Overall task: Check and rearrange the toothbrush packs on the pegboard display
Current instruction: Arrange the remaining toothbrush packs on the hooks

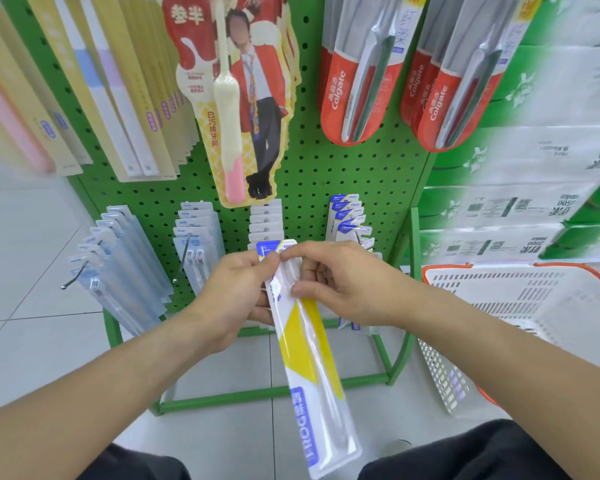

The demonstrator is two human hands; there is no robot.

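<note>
Yellow-and-white toothbrush pack (309,355) held in front of lower green pegboard (312,168), top end up near hooks, bottom slanting toward viewer. Left hand (238,289) – fingers pinching pack's upper left edge. Right hand (343,282) – fingers and thumb pinching top from right. White basket (534,306) at right.

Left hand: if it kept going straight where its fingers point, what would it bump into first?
Probably the right hand. The left hand points rightward across the top of the yellow pack both hold, and the right hand's fingers sit just beyond; depth is hard to judge.
</note>
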